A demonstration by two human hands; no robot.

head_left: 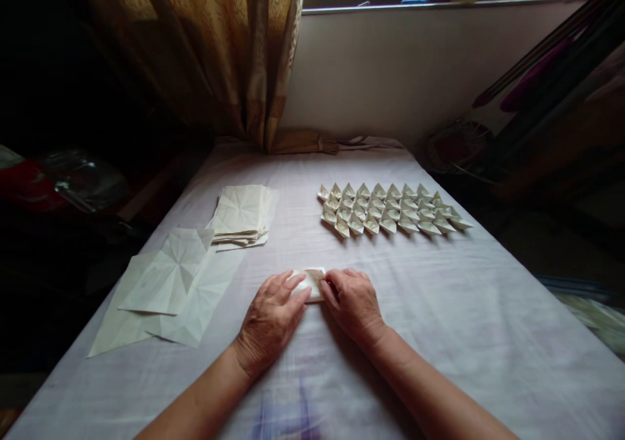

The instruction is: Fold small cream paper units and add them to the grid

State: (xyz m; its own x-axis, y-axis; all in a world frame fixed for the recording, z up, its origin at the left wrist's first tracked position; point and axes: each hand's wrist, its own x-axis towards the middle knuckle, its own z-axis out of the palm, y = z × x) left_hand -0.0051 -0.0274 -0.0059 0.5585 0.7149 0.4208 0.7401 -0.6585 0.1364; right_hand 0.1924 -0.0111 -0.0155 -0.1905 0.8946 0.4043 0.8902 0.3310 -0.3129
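A small folded piece of cream paper (311, 280) lies on the pale cloth-covered table (439, 323) right in front of me. My left hand (269, 319) rests on its left end, fingers laid flat over it and pressing down. My right hand (352, 301) is at its right end, fingers curled and pinching the paper's edge. Both hands touch the same piece.
Several finished folded paper boats (390, 209) stand in rows at the far right-centre. A stack of creased paper squares (244, 213) lies at far left, and loose creased sheets (170, 284) lie nearer left. A curtain (234, 56) hangs behind; clutter stands off the right edge.
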